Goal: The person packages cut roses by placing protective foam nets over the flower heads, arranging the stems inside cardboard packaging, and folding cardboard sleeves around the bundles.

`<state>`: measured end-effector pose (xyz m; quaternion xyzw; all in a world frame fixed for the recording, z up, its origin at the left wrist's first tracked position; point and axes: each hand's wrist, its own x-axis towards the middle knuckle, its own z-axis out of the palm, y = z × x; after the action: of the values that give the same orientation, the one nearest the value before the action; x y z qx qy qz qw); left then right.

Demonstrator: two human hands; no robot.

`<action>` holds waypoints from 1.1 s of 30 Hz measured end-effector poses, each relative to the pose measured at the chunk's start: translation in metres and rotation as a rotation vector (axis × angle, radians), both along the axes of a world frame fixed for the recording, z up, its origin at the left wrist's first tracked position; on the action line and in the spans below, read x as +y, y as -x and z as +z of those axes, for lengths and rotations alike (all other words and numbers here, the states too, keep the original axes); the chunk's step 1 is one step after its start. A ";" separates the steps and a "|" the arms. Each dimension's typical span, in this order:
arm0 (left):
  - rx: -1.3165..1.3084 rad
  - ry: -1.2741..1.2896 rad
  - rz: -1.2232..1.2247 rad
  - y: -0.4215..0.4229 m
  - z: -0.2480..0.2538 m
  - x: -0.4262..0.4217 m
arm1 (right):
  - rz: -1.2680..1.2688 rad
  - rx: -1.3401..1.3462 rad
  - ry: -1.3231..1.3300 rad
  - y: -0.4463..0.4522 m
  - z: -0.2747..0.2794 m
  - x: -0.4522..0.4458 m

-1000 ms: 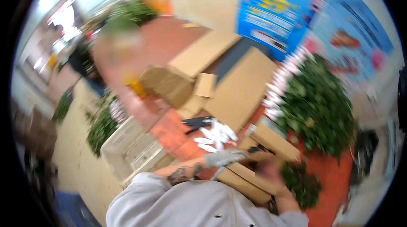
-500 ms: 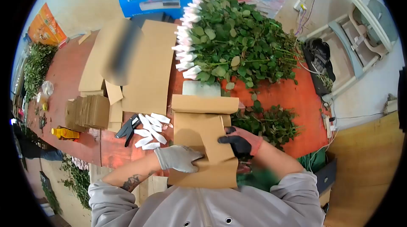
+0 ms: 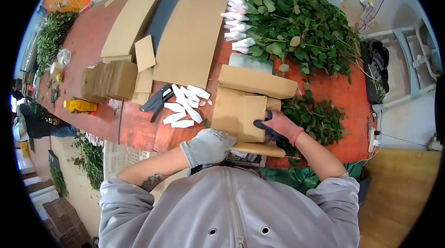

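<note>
At table's (image 3: 134, 132) near edge, cardboard (image 3: 226, 109) lies between left hand (image 3: 209, 146), grip unclear, and right hand (image 3: 276, 126), gripping its flap (image 3: 251, 117).

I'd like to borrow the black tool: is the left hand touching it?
Apart: the head view shows bare red tabletop between the left hand and the black tool.

My feed is bright and evenly lit, with soft shadows on the red bench (image 3: 88, 46) and darker ones among the leaves (image 3: 296, 21). The middle looks sharp; toward the rim the lens bends straight lines, patches at far left glare white, and black fills the corners.
</note>
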<state>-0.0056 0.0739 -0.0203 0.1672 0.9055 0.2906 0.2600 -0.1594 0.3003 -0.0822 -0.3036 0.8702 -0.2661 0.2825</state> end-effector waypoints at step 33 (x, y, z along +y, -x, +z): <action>0.121 0.301 -0.101 0.016 0.015 0.026 | 0.087 -0.038 -0.345 -0.029 0.005 -0.040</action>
<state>-0.0215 0.1003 -0.0056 0.1889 0.9432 0.1276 0.2416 -0.1308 0.2606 -0.0770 -0.2831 0.8835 -0.1059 0.3580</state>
